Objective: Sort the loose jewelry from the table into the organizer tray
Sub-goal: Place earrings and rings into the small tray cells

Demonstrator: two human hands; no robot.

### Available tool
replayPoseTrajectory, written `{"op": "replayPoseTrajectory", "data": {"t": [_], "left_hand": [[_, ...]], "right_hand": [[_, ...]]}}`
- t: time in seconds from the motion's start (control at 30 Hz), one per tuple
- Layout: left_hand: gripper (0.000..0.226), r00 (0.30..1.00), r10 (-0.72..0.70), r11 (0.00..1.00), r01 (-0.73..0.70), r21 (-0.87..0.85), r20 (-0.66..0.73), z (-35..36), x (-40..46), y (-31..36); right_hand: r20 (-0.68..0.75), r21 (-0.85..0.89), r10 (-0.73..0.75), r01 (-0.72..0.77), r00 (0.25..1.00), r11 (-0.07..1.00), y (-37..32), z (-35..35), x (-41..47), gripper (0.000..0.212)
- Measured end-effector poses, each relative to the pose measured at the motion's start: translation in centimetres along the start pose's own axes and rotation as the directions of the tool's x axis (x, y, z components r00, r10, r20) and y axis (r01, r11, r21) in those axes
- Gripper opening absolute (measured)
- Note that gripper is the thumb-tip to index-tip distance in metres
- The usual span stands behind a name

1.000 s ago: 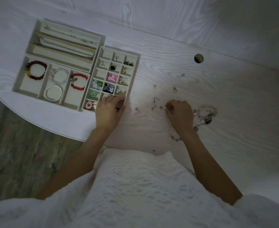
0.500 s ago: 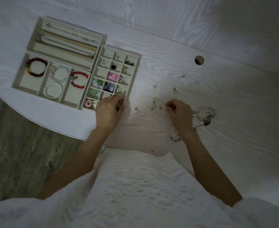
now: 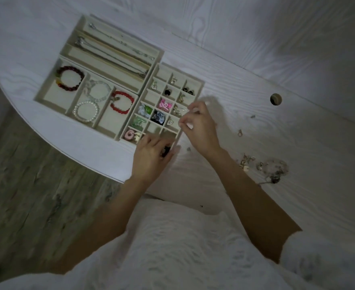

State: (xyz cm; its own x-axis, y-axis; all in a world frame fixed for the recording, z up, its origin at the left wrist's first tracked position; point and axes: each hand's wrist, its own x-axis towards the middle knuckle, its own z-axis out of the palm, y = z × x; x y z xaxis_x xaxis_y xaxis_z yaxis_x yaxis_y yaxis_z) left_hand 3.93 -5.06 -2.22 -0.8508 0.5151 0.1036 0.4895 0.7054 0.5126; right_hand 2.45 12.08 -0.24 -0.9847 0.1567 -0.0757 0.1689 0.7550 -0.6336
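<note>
Your right hand [image 3: 199,126] hovers at the right edge of the small-compartment organizer tray [image 3: 201,84], its fingers [image 3: 190,107] pinched together as if around something tiny; the blur hides what, so you cannot tell whether a piece sits between them. Your left hand [image 3: 152,155] rests on the near corner of that same tray, fingers curled down over the rim, and you cannot tell whether they grip anything. The tray's little cells already hold earrings and charms, among them a pink piece [image 3: 165,106] and a black one [image 3: 158,118]. Just beside it on the left, a second tray [image 3: 46,88] carries a dark red bracelet [image 3: 69,78], a pearl bracelet [image 3: 86,111] and a red bracelet [image 3: 122,102], with chains [image 3: 118,57] laid in the long slots behind. The loose jewelry [image 3: 264,165] still to sort lies in a small cluster on the white tabletop [image 3: 298,132], to the right of your right forearm, well apart from the trays, with a single small ring-like piece [image 3: 239,132] between.
</note>
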Motion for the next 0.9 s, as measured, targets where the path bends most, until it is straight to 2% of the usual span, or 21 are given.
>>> {"op": "replayPoseTrajectory", "data": {"t": [0.13, 0.3, 0.37, 0.43, 0.57, 0.77, 0.9], "left_hand": [[0.022, 0.999, -0.036, 0.999, 0.036, -0.025, 0.002, 0.4, -0.2, -0.3], [0.020, 1.000, -0.018, 0.999, 0.018, -0.041, -0.001, 0.5, -0.1, -0.5], [0.021, 1.000, -0.010, 0.999, 0.010, -0.039, 0.001, 0.4, 0.0, -0.5], [0.025, 1.000, -0.012, 0.999, 0.013, -0.046, 0.005, 0.3, 0.1, -0.5], [0.025, 1.000, -0.021, 0.998, 0.022, -0.058, 0.020, 0.4, 0.1, -0.7], [0.020, 1.000, -0.023, 0.998, 0.024, -0.065, 0.016, 0.6, 0.2, -0.7], [0.019, 1.000, -0.025, 0.997, 0.025, -0.073, 0.007, 0.6, 0.1, -0.5]], "right_hand": [[0.026, -0.255, -0.086, 0.090, 0.996, 0.963, -0.6, 1.2, 1.0, 0.007], [-0.009, -0.398, -0.139, 0.124, 0.990, 0.909, -1.0, 1.1, 0.9, 0.008], [-0.041, -0.408, -0.175, 0.144, 0.984, 0.901, -0.7, 0.7, 0.3, 0.007], [-0.028, -0.394, -0.202, 0.175, 0.979, 0.902, -0.4, 0.5, -0.5, 0.016], [0.047, -0.416, -0.146, 0.152, 0.988, 0.897, -0.7, 1.0, -1.1, 0.036], [0.061, -0.524, -0.087, 0.106, 0.994, 0.845, -1.3, 1.5, -1.0, 0.029], [0.021, -0.426, -0.047, 0.051, 0.999, 0.903, -1.7, 1.8, -1.1, 0.042]]}}
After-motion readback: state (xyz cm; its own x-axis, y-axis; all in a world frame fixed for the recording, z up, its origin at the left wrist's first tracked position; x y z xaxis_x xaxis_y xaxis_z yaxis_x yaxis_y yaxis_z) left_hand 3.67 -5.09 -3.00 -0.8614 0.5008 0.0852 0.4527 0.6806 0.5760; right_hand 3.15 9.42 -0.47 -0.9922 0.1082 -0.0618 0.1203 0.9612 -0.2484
